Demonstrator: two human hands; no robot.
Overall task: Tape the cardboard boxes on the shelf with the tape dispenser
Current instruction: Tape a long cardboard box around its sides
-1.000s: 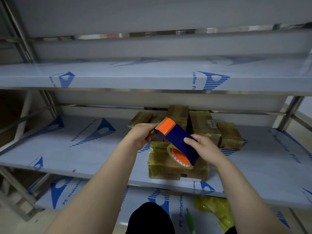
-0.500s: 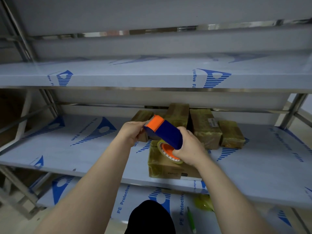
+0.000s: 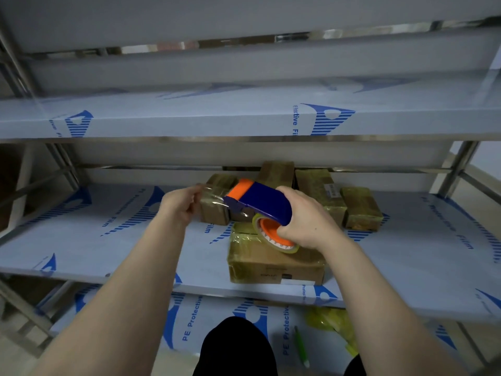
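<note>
Cardboard boxes (image 3: pixel 271 267) on film-covered shelf (image 3: pixel 108 240), steel uprights (image 3: pixel 458 161)

You are facing a steel rack; take its middle shelf (image 3: pixel 81 240) as your landmark. It is wrapped in pale protective film printed with blue logos and the words "PE Protective Film". Above it runs the upper shelf (image 3: pixel 189 118) in the same film, and above that a plain grey panel (image 3: pixel 244 17). Below it, the lower shelf (image 3: pixel 230 321) carries the same print. A bright steel upright (image 3: pixel 458 164) rises behind the middle shelf's right end, and another steel post (image 3: pixel 63 164) behind its left end. A pale floor (image 3: pixel 16 359) shows below its left corner. The light is soft and even.
</note>
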